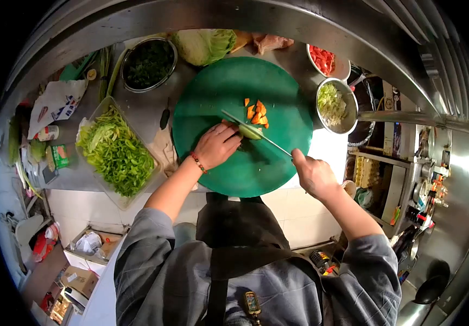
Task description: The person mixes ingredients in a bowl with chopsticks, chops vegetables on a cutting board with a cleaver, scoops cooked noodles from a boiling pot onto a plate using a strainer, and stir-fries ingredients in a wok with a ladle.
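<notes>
On the round green cutting board (213, 98) lies a green vegetable piece (252, 132), under the blade of a knife (261, 136). My right hand (315, 175) is closed round the knife's handle at the board's right edge. My left hand (218, 143), with a beaded bracelet at the wrist, rests on the board with curled fingers against the left end of the green piece. Several orange chunks (258, 113) lie just beyond the blade.
Left of the board stands a clear tray of chopped greens (119, 155). Behind are a bowl of dark herbs (147, 64) and a cabbage (204, 44). A small dark-handled knife (165, 115) lies beside the board. Right are a bowl of chopped greens (333, 106) and one of red pieces (322, 60).
</notes>
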A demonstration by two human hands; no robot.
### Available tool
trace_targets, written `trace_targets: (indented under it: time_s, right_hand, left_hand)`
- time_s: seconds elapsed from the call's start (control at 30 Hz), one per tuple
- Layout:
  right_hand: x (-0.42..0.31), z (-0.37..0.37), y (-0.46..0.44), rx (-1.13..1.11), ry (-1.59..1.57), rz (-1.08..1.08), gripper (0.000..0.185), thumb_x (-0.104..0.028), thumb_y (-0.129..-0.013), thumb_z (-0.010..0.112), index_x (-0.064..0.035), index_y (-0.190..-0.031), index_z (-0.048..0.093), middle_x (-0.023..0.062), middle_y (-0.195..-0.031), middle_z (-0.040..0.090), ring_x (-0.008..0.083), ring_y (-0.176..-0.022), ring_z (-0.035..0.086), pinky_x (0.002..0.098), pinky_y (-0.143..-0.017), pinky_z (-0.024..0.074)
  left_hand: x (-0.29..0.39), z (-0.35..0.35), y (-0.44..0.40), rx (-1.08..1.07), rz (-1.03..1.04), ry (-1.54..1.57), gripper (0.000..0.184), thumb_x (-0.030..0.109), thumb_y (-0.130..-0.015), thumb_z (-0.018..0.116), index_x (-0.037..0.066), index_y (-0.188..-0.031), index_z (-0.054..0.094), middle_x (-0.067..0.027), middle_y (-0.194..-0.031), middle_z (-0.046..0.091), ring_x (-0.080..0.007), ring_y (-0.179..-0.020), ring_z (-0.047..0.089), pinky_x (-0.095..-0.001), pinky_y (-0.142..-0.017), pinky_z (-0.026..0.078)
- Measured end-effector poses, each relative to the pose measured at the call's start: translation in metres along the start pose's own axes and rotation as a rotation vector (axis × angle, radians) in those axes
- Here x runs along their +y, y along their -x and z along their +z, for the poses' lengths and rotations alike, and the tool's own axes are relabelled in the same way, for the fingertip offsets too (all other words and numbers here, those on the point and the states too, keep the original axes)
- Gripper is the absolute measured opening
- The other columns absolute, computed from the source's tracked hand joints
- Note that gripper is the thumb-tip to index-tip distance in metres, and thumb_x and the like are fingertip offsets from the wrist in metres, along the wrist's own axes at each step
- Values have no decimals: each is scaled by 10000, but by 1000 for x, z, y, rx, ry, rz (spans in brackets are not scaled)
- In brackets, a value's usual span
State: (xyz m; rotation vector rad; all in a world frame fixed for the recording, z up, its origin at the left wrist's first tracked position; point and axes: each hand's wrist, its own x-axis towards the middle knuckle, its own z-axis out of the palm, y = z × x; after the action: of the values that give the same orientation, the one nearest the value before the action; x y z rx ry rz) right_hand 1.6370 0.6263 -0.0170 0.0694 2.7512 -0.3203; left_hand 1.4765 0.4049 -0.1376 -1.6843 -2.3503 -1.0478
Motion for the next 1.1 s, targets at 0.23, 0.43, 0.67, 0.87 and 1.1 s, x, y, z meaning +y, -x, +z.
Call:
trace_targets:
  time_s: [0.23,0.43,0.67,0.87,1.1]
  right_hand:
    - [-2,-20,-13,56,-115,-26,168,-55,-843,467,-67,-998,406,188,-653,577,373,-612,600,461,-526,477]
    - [6,-22,8,179,-330,131,198,-100,-868,524,-43,-1019,410,233,-604,562,434,-604,572,511,-521,439]
    - [19,-21,44,287,-102,3,263,-89,-848,528,-92,-1104,467,155,-618,558,354,-526,580,441,-470,476]
    - [20,-31,27,260,397,-346,317,-155,-768,507,-157,-1084,496,36,-692,488,174,-561,555,300,-486,470]
    - [36,-42,71,272,268,-296,290,-113,-752,550,-124,-1042,553,23,-659,487,175,-524,546,307,-454,458]
  left_hand:
    - [-9,-38,-10,-202,71,94,408,127,-694,702,66,-1081,586,-129,-1145,524,-314,-1103,484,-417,-943,407]
    - [-35,-23,-37,-395,103,197,561,125,-619,775,83,-1122,529,-129,-1225,457,-334,-1186,408,-419,-967,392]
    - [-4,-18,-13,-138,-229,408,343,159,-728,740,80,-1031,598,-102,-1150,508,-294,-1104,471,-399,-941,399]
    - [5,-54,-77,-361,-67,769,164,53,-822,603,84,-966,674,-68,-1024,592,-191,-925,576,-322,-779,478]
    - [-30,2,-66,-376,93,461,405,90,-753,641,78,-1153,577,-98,-1052,591,-281,-1024,511,-399,-904,406]
